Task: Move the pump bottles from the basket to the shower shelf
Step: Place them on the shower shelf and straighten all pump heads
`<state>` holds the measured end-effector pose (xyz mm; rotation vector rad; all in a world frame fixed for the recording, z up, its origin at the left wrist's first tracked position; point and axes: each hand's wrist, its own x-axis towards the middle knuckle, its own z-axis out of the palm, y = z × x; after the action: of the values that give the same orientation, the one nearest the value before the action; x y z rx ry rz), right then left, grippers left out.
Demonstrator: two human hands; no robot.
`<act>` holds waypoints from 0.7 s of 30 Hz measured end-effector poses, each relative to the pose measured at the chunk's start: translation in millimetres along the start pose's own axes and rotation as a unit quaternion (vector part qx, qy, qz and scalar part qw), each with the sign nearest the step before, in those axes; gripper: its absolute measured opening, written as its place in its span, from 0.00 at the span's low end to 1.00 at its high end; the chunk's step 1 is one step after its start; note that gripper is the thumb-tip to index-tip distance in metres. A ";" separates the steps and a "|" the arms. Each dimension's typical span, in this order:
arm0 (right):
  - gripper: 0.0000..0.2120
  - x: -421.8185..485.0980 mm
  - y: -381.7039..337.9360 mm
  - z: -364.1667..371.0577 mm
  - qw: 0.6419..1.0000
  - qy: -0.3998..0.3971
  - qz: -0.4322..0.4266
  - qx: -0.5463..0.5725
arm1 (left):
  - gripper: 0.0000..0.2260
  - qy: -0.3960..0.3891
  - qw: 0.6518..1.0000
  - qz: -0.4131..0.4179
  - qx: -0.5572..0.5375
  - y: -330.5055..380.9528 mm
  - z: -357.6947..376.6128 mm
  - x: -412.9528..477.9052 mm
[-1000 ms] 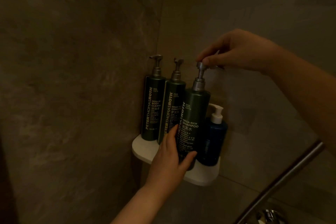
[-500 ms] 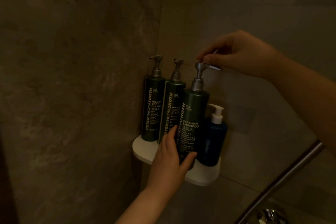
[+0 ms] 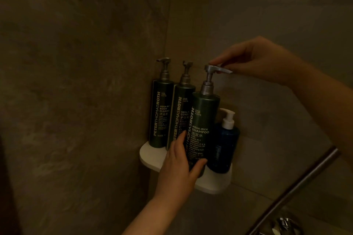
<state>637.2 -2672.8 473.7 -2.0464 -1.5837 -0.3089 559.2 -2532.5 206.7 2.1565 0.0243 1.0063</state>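
Turning pump head [image 3: 210, 68] on shampoo bottle [image 3: 205, 120] | spout [image 3: 226, 71] now swung rightward, hidden a second ago | right hand [image 3: 256, 61] pinches pump head, left hand [image 3: 177, 170] grips bottle's lower body | bottle stands on white corner shelf [image 3: 214, 185] | placement judged nearly finished

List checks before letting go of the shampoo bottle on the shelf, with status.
1. Lower grip: left hand holds the shampoo bottle low down: ok.
2. Top grip: right hand pinches the pump nozzle: ok.
3. Base flat on the shelf: cannot tell, the left hand hides it.
4. Nozzle matches the body cleanser bottle: not ok, it points right and that one points left.
5. Gap to the blue bottle: cannot tell, they overlap in view.
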 end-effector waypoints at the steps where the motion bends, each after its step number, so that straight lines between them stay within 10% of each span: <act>1: 0.16 -0.3 -0.8 -0.1 1.000 0.001 0.001 0.001 | 0.36 0.001 1.000 0.001 0.002 0.1 0.1 0.2; 21: 0.11 2.2 -6.0 7.9 0.997 0.063 -0.003 -0.052 | 0.36 0.020 1.000 -0.006 0.015 3.6 1.0 0.2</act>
<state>631.0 -2665.8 469.8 -2.0567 -1.5254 -0.5216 559.0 -2535.7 208.7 2.1611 0.0705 1.0478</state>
